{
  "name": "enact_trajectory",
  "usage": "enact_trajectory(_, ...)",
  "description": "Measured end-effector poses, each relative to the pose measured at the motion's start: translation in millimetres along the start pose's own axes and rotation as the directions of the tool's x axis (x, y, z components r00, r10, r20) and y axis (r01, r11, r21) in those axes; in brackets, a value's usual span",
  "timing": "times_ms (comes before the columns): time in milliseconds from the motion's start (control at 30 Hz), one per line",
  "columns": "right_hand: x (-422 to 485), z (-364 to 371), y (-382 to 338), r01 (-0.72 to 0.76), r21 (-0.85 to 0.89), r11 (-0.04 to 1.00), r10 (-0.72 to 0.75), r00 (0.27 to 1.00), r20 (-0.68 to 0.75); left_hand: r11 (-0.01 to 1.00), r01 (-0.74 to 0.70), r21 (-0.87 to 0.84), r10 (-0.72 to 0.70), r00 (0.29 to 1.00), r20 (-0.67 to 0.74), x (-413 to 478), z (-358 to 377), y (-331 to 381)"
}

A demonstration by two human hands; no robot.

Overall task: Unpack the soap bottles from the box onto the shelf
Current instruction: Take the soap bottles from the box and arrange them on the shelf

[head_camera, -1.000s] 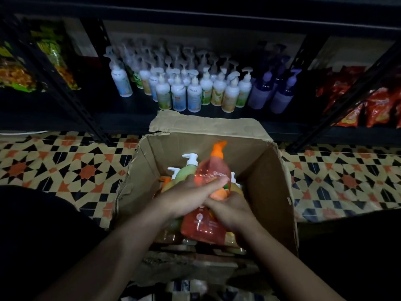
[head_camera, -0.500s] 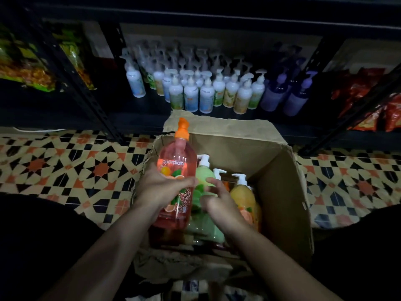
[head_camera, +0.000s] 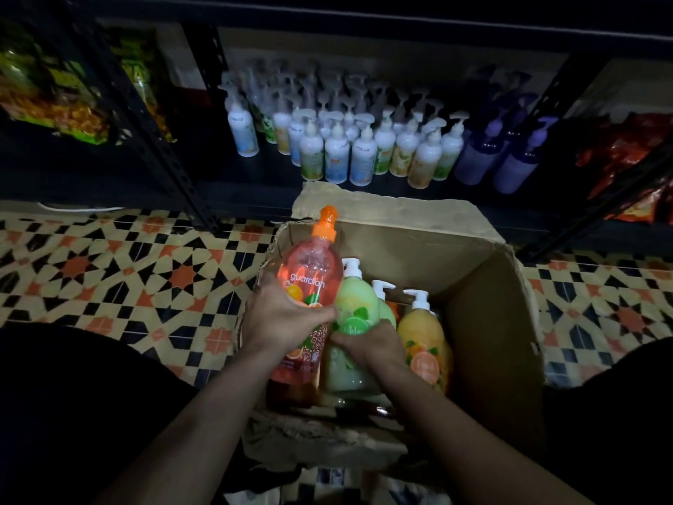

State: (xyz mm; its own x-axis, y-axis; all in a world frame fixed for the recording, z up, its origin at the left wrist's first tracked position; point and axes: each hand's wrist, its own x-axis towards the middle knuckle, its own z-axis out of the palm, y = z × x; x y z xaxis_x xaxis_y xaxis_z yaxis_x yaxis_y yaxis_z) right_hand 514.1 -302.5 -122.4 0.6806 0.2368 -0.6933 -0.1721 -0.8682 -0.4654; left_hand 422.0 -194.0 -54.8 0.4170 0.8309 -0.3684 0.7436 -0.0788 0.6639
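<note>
In the cardboard box (head_camera: pixel 484 322), at the centre of the frame, four pump bottles are visible: one pink-orange bottle (head_camera: pixel 309 282) with an orange cap, two green bottles, of which the front green bottle (head_camera: pixel 355 304) is large and the second one (head_camera: pixel 386 311) is mostly hidden behind it, and one yellow-orange bottle (head_camera: pixel 424 337) on the right. More bottles may lie lower in the box, but it is too dark to count them.

The left hand (head_camera: pixel 282 318) is closed around the middle of the pink-orange bottle and holds it upright at the left wall of the box. The right hand (head_camera: pixel 368 342) is wrapped over the body of the front green bottle, fingers curled on it.

On the shelf (head_camera: pixel 255 176), in the upper middle of the frame, stand many white pump bottles (head_camera: pixel 337 154) in rows, too blurred to count, and some purple bottles (head_camera: pixel 517 165) at their right. Snack bags (head_camera: pixel 54 100) are in the upper left and red bags (head_camera: pixel 626 158) in the upper right. The patterned floor tiles (head_camera: pixel 127 275) surround the box.
</note>
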Motion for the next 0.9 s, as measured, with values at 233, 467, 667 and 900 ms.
enact_trajectory(233,-1,-36,34,0.106,0.381,0.918,-0.214,0.944,0.253,1.0,0.0,0.006,-0.001,0.997,0.081,-4,4,5)
enact_trajectory(467,-19,-57,45,-0.023,0.723,0.691,-0.383,0.836,0.393,0.991,-0.088,-0.102,0.095,0.994,0.059,-16,-10,18)
enact_trajectory(667,-34,-69,33,0.055,0.769,0.637,-0.46,0.828,0.321,0.979,-0.153,-0.136,0.152,0.988,-0.013,-18,-17,23)
enact_trajectory(900,-35,-77,19,0.328,0.645,0.691,-0.389,0.92,-0.051,0.954,-0.225,-0.197,0.204,0.972,-0.12,-21,-21,33)
